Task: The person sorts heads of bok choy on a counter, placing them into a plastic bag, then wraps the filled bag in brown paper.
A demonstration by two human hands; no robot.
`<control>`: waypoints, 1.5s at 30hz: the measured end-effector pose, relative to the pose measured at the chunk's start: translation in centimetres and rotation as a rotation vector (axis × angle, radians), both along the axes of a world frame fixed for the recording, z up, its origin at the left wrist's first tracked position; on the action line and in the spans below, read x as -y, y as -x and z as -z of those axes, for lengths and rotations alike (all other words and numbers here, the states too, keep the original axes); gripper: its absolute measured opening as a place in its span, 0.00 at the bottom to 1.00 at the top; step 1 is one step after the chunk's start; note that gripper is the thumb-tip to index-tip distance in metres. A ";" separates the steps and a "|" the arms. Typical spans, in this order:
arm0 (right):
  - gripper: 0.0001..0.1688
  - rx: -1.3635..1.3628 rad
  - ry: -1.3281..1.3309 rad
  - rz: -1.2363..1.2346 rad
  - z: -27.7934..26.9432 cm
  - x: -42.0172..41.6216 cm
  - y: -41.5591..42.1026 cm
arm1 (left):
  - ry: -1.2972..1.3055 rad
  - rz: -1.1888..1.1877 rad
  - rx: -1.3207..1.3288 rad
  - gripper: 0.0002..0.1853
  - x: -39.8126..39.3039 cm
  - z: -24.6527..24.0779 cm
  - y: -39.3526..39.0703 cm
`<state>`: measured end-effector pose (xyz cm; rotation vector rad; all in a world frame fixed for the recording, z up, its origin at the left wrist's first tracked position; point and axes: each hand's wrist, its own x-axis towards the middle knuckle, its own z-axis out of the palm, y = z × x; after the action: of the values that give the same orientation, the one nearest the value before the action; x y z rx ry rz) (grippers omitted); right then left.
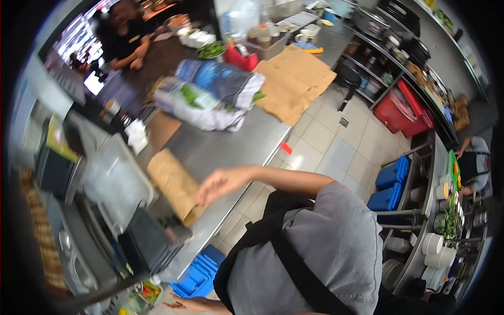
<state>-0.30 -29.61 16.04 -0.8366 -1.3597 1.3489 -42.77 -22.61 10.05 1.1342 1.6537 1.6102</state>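
Note:
My right hand (pixel 216 187), slightly blurred, hovers at or touches the near end of a brown paper roll (pixel 173 183); I see no grip on it. A bit of green shows at that end of the roll, which lies on the steel counter (pixel 212 147). Low in the view, my left hand (pixel 179 303) is open and empty, below the counter's edge near a blue plastic crate (pixel 197 275). Farther along the counter lie plastic-wrapped bundles (pixel 197 106) with green leaves, beside a flattened sheet of brown paper (pixel 293 80).
Black containers (pixel 147 240) and a translucent plastic bin (pixel 118 185) stand beyond the roll. A person in black (pixel 126 35) stands across the counter; another person (pixel 474 165) is by a green cutting board (pixel 453 167) at far right. Blue bins (pixel 390 183) sit behind me.

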 end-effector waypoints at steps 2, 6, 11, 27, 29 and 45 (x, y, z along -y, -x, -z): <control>0.17 0.054 -0.094 0.413 -1.4 3.9 -8.7 | -0.100 0.029 -0.164 0.32 1.2 -4.5 -7.4; 0.15 0.045 0.058 1.275 -1.9 13.2 -25.1 | -0.261 0.099 -0.328 0.29 3.9 -7.7 -20.3; 0.13 0.324 -0.027 1.754 3.4 21.6 -47.1 | -0.448 0.231 -0.580 0.27 5.2 -6.1 -34.1; 0.16 1.351 1.137 1.615 13.8 25.0 -79.3 | -0.164 0.435 -0.653 0.31 13.1 -5.5 -52.6; 0.14 1.510 1.113 1.570 13.8 25.3 -79.4 | -0.185 0.455 -0.666 0.30 12.8 -5.6 -53.1; 0.12 1.158 -0.136 1.633 -11.0 26.4 -68.2 | -0.316 0.779 -0.552 0.13 12.7 -8.9 -57.3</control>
<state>67.88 -55.99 27.07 -2.0632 -0.8638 -0.6202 14.57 -35.30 18.99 2.1937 1.0005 1.1016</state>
